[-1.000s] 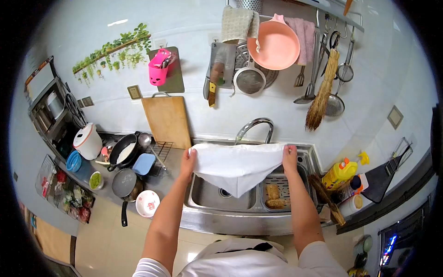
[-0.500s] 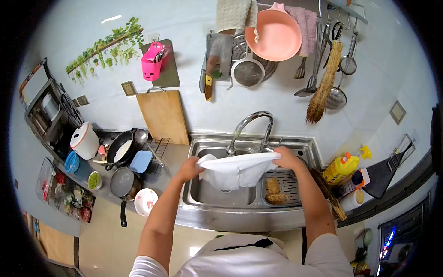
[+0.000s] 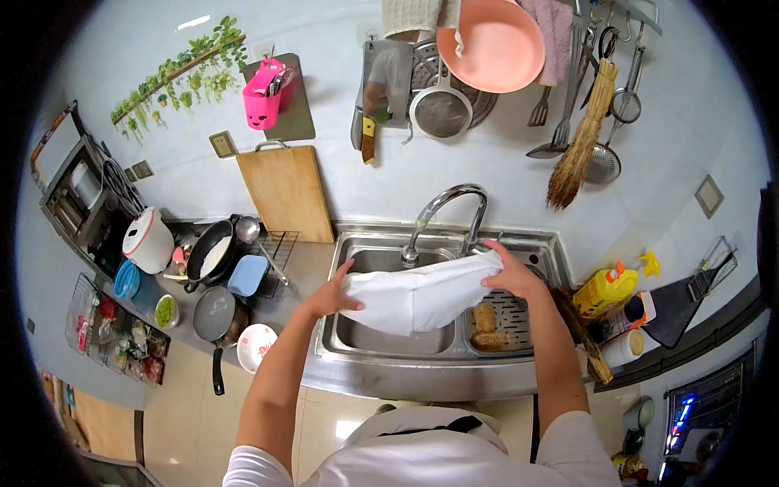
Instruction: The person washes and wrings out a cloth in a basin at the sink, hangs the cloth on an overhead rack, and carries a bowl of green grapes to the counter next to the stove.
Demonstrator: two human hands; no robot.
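A white cloth (image 3: 414, 296) is stretched sideways above the steel sink (image 3: 349, 345), with folds and a hanging lower edge. At its left end my left hand (image 3: 331, 294) grips the edge, thumb up and fingers lower down. My right hand (image 3: 516, 274) has hold of the upper right corner, close to the faucet's base. Just behind the cloth rises the curved chrome faucet (image 3: 450, 195). A slotted drain tray (image 3: 519, 329) sits in the sink's right part, carrying brown sponge-like pieces (image 3: 488, 331).
Left on the counter are a black pan (image 3: 197, 253), a grey pot (image 3: 217, 315), a blue container (image 3: 248, 274) and a white bowl (image 3: 256, 345). A cutting board (image 3: 286, 191) leans on the wall. Yellow bottle (image 3: 602, 294) and other bottles stand right. Utensils and a pink pan (image 3: 495, 49) hang above.
The cloth has been spread flatter and its right corner sits slightly higher. My hands have shifted their hold, with thumbs and fingers wider apart. The view has tilted a little downward.
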